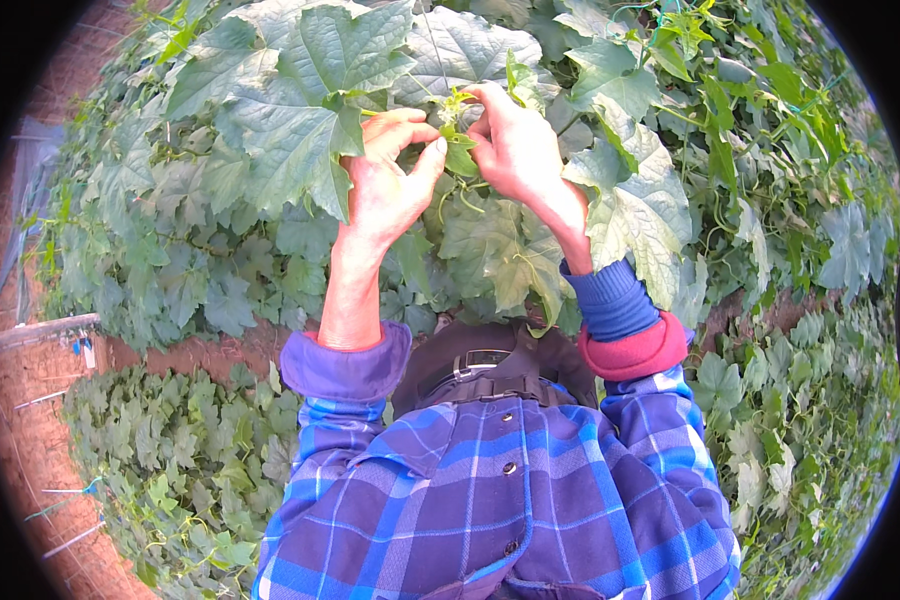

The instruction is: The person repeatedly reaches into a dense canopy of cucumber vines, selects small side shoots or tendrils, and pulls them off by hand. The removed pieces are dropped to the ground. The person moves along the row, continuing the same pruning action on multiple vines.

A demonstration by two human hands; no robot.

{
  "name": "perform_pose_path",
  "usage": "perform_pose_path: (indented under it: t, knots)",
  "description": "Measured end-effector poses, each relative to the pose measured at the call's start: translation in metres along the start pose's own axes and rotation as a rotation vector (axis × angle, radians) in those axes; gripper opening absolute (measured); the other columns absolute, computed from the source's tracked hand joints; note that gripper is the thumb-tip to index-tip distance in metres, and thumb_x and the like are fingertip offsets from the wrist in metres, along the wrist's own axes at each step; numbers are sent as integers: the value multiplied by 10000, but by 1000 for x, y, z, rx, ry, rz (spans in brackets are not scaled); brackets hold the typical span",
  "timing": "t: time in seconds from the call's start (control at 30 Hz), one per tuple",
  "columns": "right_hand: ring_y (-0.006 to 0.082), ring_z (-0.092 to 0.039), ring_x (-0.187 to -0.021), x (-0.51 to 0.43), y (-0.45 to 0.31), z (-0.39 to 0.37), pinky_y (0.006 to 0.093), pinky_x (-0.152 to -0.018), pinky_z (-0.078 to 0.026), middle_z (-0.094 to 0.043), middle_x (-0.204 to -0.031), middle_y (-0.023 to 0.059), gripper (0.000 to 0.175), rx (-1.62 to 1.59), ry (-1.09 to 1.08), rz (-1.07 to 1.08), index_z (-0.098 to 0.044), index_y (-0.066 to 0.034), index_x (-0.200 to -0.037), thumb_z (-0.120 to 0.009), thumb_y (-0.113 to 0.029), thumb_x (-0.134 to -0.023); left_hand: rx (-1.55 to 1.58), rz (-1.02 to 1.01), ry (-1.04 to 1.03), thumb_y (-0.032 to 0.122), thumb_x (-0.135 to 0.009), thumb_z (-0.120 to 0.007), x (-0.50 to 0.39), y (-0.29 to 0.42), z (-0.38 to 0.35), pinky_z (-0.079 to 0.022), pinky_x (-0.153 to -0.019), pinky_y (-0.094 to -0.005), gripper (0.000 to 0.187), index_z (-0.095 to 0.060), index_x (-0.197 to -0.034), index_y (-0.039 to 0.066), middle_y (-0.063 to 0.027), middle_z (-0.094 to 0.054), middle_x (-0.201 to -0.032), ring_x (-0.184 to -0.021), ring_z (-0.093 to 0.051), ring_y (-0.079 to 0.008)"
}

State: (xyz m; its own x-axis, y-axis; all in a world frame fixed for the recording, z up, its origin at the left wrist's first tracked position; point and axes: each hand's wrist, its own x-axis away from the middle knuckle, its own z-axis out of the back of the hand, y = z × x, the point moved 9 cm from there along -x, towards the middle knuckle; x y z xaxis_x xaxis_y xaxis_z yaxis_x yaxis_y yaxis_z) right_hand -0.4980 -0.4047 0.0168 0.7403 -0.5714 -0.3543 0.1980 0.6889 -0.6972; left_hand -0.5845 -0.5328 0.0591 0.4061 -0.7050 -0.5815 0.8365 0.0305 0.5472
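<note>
A pale green vine shoot (454, 109) with small budding leaves rises between my two hands, in front of the foliage. My left hand (390, 172) has thumb and forefinger pinched together at the shoot, next to a small bright young leaf (461, 156). From the other side, the curled fingers of my right hand (521, 146) meet the shoot near its tip; its fingertips are partly hidden. A thin string (436, 45) runs down from above towards the shoot. Large lobed leaves (292, 142) overlap the left hand's outer edge, and another big leaf (637, 202) hangs beside my right wrist.
Dense vine foliage (195, 195) fills the area ahead, with curling tendrils (465, 199) below my hands. Behind me grows another leafy row (187, 435). Green ties (656, 22) show at upper right. At the left lie bare reddish soil (37, 420) and a wooden beam (41, 334).
</note>
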Motion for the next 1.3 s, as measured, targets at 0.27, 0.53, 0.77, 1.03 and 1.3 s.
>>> perform_pose_path:
  t: [0.27,0.53,0.77,1.03,1.3]
  knots:
    - [309,-694,-755,2,0,1,416,-702,-535,-706,-779,77,470,-52,-3,31,-557,-79,-1273,-675,-107,-818,-83,128,-74,155,-829,-775,-4,4,-7,-510,-892,-366,216,-714,-988,22,-117,-730,-1007,-1015,-679,-251]
    - [305,-691,-764,3,3,5,413,-713,-533,-705,-791,82,473,-67,-16,45,-557,-44,-1266,-677,-110,-814,-40,170,-65,121,-850,-717,-13,4,-14,-535,-803,-343,215,-703,-1024,-4,-126,-733,-910,-896,-710,-216]
    - [312,-681,-699,5,-2,11,444,-652,-527,-674,-689,53,392,-93,44,122,-582,-127,-1204,-627,-99,-816,4,162,-103,99,-899,-673,-13,-15,-27,-493,-622,-264,127,-699,-922,-22,-57,-709,-761,-690,-633,-87]
    - [320,-687,-721,5,0,10,449,-659,-530,-689,-705,64,387,-103,17,137,-579,-116,-1201,-625,-101,-817,-77,30,-118,85,-934,-642,-11,-21,-35,-477,-597,-253,125,-680,-886,-24,-48,-705,-764,-655,-602,-71]
    - [323,-690,-744,-1,9,9,433,-678,-532,-710,-748,83,381,-174,-40,84,-579,-80,-1187,-661,-107,-816,378,214,-54,54,-987,-560,-13,-24,-42,-516,-710,-277,215,-611,-1183,-18,-94,-728,-911,-811,-654,-111]
